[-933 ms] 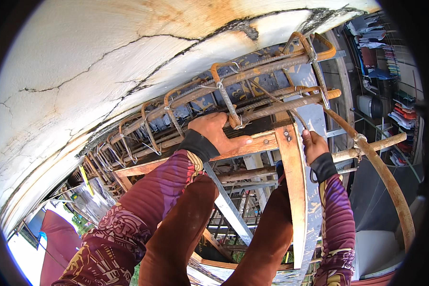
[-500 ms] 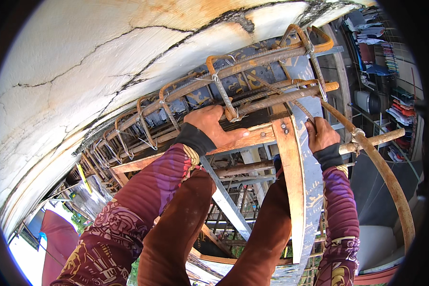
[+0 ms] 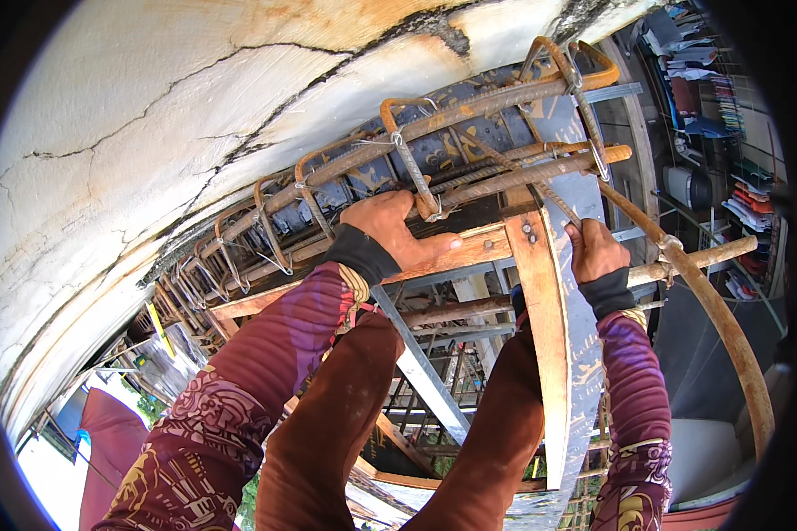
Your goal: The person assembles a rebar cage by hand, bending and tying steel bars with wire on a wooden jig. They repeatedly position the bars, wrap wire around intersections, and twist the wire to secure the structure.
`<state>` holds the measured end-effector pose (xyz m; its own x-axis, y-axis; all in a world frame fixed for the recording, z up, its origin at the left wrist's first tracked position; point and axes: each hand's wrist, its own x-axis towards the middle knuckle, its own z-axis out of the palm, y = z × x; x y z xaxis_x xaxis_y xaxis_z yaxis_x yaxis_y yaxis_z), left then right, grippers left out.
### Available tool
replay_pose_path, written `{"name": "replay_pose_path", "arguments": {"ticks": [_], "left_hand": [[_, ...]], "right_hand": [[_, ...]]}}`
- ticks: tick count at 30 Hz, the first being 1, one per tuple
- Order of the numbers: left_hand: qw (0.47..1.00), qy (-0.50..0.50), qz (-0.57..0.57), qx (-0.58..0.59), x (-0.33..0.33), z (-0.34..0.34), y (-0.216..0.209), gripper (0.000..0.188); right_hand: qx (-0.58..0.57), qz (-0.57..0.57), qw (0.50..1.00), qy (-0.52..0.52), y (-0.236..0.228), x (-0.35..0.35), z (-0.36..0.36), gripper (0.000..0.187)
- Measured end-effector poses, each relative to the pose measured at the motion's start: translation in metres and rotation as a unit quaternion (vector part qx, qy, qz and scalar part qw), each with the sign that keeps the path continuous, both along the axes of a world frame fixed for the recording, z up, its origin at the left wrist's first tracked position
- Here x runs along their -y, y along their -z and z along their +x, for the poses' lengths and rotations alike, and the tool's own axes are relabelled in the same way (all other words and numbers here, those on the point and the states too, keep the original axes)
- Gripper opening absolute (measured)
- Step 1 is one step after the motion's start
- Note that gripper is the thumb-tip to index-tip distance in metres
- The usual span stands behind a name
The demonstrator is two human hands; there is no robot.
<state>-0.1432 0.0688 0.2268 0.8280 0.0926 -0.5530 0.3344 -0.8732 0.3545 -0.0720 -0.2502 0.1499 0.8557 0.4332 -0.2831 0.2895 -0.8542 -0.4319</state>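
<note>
A rusty rebar cage (image 3: 469, 164) with bent stirrups runs along under a cracked concrete face (image 3: 150, 133). My left hand (image 3: 397, 232) lies on a horizontal wooden batten (image 3: 483, 248), its fingers curled round the foot of one stirrup (image 3: 416, 181) and the thumb stretched along the wood. My right hand (image 3: 593, 250) is a closed fist at the edge of a grey metal sheet (image 3: 584, 354). It grips a thin slanting rod (image 3: 540, 190) that runs up into the cage. Both forearms wear patterned maroon sleeves.
An upright wooden plank (image 3: 545, 354) stands between my knees and the metal sheet. A thick rusty curved pole (image 3: 726, 327) sweeps down at the right. Scaffold bars and a grey diagonal brace (image 3: 425, 372) lie below. Shelves with stacked cloth (image 3: 735, 115) are far right.
My right hand, raised with something small and pale in its fingers, has come down and closed on the thin rod. My left hand has stayed at the stirrup.
</note>
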Motion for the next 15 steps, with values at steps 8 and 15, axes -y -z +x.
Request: {"name": "replay_pose_path", "arguments": {"ticks": [8,15], "left_hand": [[1.0,-0.001,-0.016,0.003,0.0,0.0,0.0,0.064],[1.0,0.0,-0.006,0.013,0.001,-0.005,0.003,0.065]], "right_hand": [[-0.432,0.151,0.854,0.248,0.027,0.016,-0.002,0.044],[-0.066,0.062,0.995,0.051,0.03,0.015,-0.008,0.039]]}}
